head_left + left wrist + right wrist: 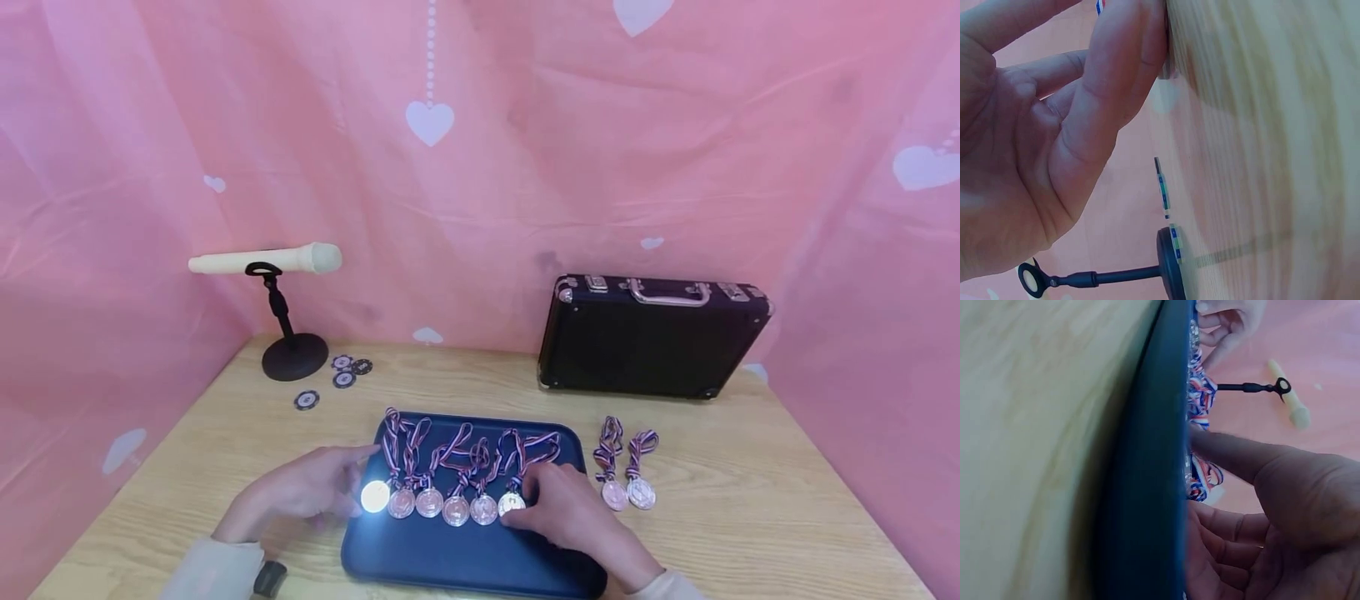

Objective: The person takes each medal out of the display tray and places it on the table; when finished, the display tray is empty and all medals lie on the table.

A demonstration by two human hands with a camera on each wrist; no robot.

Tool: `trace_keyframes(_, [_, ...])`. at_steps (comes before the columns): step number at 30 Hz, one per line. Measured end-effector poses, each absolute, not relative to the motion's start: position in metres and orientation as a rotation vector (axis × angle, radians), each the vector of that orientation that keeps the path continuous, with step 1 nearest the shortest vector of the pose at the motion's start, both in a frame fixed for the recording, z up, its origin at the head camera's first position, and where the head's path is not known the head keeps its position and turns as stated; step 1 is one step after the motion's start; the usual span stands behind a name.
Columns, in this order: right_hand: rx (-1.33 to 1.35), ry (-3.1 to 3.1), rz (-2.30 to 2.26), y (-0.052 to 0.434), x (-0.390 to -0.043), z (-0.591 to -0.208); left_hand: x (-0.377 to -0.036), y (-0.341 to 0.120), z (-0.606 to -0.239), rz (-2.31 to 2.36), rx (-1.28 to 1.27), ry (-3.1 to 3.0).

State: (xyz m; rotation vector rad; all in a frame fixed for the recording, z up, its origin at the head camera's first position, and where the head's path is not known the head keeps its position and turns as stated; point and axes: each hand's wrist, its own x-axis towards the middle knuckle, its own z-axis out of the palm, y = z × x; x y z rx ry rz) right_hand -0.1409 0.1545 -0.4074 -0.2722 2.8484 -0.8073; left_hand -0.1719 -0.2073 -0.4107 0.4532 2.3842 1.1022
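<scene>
Metallic round medals (pixel 456 511) on striped ribbons (pixel 390 446), six lined up across a dark-blue rectangular tray (pixel 450 557); left hand (pixel 318 483) at left end, thumb and forefinger apart; right hand (pixel 564 504) at right end, grip unclear.

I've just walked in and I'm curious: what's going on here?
Someone works at a dark blue tray where six medals lie in a row, ribbons toward the back. The right hand is at the rightmost medal, though whether it pinches it is hard to tell; the left hand is beside the leftmost medal. Two more medals lie on the table, right of the tray.
</scene>
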Motion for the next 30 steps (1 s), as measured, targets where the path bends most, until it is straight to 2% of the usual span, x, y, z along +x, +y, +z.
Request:
trace_keyframes(10, [-0.297,2.734,-0.977,0.180,-0.138,-0.407,-0.171,-0.205,-0.410,1.075,0.392,2.394])
trace_keyframes(19, [-0.218,2.801,-0.946,0.176,-0.137,-0.411,-0.170,-0.206,-0.410,1.086,0.343,2.384])
trace_keyframes(30, [-0.318,2.598,-1.201,0.190,-0.141,-0.414,-0.170,-0.204,-0.408,1.081,0.312,2.397])
